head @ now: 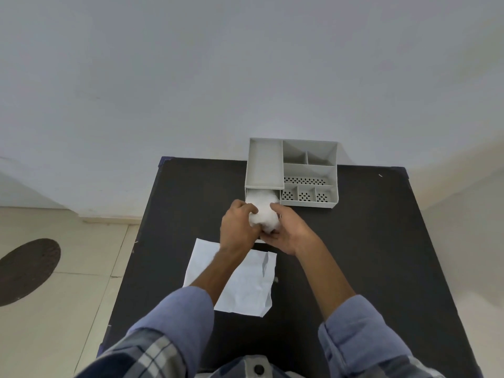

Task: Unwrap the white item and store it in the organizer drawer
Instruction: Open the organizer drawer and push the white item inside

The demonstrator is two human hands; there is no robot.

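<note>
Blue sleeves (177, 317) reach over the spread wrapper (245, 285) on the bench (368, 255), both hands, left (238, 227) and right (290, 231), gripping the white item (264, 211) half inside the organizer drawer (250, 194) (storing step), which likely next needs pushing shut.

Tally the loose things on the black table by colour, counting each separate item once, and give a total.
White: 2, the fluffy white item held by both hands in the open drawer, and the flat white paper wrapper.
Grey: 1, the grey plastic organizer with compartments.
Total: 3
</note>
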